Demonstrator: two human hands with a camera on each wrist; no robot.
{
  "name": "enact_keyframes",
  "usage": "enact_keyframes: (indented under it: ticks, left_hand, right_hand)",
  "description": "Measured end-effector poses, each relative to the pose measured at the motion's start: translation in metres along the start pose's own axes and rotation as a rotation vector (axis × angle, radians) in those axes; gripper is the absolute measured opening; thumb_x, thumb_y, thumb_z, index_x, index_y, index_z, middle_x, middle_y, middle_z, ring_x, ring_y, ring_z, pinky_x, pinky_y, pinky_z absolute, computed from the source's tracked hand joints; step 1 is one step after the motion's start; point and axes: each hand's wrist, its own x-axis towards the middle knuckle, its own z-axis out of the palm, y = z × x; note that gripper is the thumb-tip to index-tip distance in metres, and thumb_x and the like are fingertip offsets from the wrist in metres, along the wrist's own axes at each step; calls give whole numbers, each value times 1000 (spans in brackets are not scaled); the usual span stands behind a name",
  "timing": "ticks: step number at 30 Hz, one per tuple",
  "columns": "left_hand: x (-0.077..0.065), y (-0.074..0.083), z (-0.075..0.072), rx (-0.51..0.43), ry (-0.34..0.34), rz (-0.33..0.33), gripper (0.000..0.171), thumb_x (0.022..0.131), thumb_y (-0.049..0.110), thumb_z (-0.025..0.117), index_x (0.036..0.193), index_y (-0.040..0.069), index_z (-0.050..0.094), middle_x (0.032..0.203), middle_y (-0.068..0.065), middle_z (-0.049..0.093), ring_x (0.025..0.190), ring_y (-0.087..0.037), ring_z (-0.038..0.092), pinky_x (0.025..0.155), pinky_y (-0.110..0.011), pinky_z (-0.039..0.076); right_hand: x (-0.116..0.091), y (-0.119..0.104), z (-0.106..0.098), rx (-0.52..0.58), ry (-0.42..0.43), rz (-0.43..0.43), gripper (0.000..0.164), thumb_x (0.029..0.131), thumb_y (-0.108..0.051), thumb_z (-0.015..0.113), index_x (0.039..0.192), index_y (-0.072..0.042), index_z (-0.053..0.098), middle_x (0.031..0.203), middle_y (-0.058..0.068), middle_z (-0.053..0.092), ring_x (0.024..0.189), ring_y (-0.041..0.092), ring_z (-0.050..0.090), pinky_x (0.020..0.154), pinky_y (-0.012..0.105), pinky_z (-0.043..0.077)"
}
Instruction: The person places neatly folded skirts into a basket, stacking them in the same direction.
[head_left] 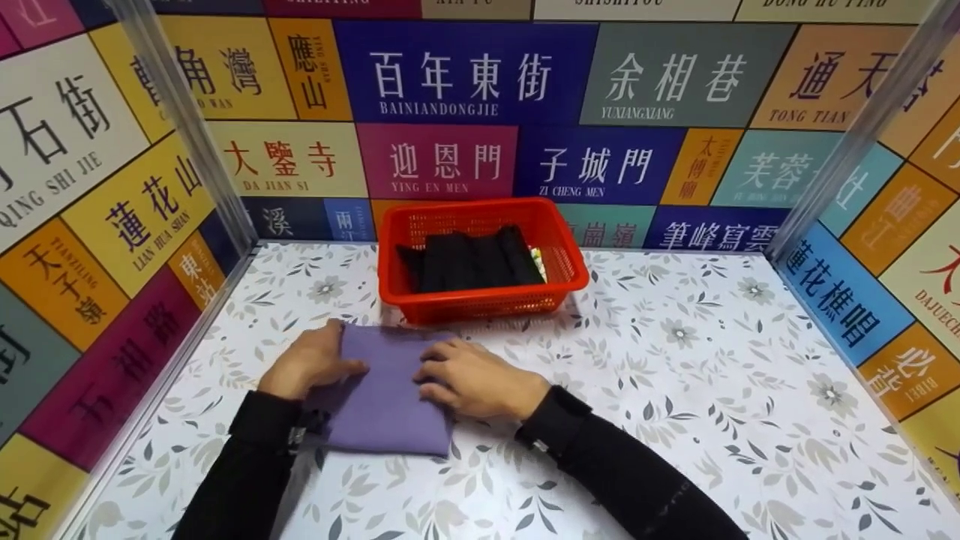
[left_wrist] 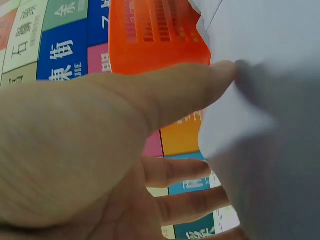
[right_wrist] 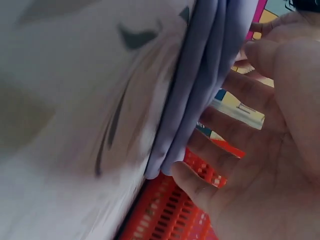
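Note:
A folded purple cloth (head_left: 386, 420) lies flat on the table, its stacked layers showing along one edge in the right wrist view (right_wrist: 200, 75). At its left side rests my left hand (head_left: 311, 364). The left wrist view shows that thumb (left_wrist: 200, 85) straight against the fabric, the other fingers stretched out at the edge. My right hand (head_left: 480, 379) lies over the cloth's right part with fingers loosely bent. In the right wrist view its fingers (right_wrist: 225, 120) are spread along the layered edge. What lies beneath the cloth is hidden.
Behind the cloth stands a red plastic basket (head_left: 487, 296) holding several dark folded items (head_left: 469, 259) and something small and white-yellow at its right. The table (head_left: 675, 420) has a leaf-and-flower cover. Panels of coloured signs (head_left: 465, 71) enclose the back and both sides.

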Motion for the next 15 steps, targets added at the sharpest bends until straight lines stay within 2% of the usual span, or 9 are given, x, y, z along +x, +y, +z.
enact_keyframes:
  ticks: [4, 5, 9, 12, 13, 15]
  left_hand:
    - [-5, 16, 5, -11, -8, 6, 103, 95, 50, 93, 166, -8, 47, 149, -42, 67, 133, -51, 73, 118, -64, 60]
    - [-13, 31, 2, -2, -21, -13, 97, 96, 43, 93, 163, -12, 48, 149, -44, 67, 134, -53, 71, 119, -67, 58]
    - [-21, 49, 9, 3, 0, 17, 76, 96, 35, 92, 145, -13, 61, 136, -40, 73, 125, -51, 75, 113, -66, 61]
    - [-22, 59, 18, 11, 15, 51, 66, 97, 32, 92, 139, -12, 66, 132, -37, 76, 124, -50, 76, 113, -66, 61]
    - [-22, 62, 22, 7, 22, 64, 67, 98, 31, 92, 142, -12, 65, 135, -38, 75, 127, -51, 75, 115, -66, 60]
    - [-22, 68, 29, -8, 39, 94, 85, 97, 28, 93, 161, -12, 53, 142, -39, 74, 133, -54, 74, 119, -66, 58]
  right_hand:
    - [-14, 10, -3, 10, 17, 39, 34, 121, -42, 63, 136, -20, 82, 155, 9, 71, 145, 33, 66, 123, 54, 56]
    - [-17, 12, -3, 12, 20, 48, 32, 121, -42, 63, 134, -19, 82, 154, 9, 71, 143, 33, 66, 122, 54, 57]
    - [-31, 21, -6, 26, 40, 78, 28, 120, -38, 64, 127, -18, 81, 151, 10, 71, 140, 34, 68, 122, 55, 57]
    - [-43, 29, -9, 40, 58, 99, 24, 120, -35, 65, 123, -17, 80, 149, 11, 71, 137, 35, 69, 121, 56, 57]
    - [-47, 31, -10, 43, 64, 107, 22, 120, -33, 66, 122, -17, 80, 148, 11, 71, 136, 35, 70, 121, 56, 57]
    - [-54, 36, -12, 50, 72, 125, 20, 119, -32, 67, 119, -16, 79, 148, 11, 71, 135, 36, 70, 120, 56, 58]
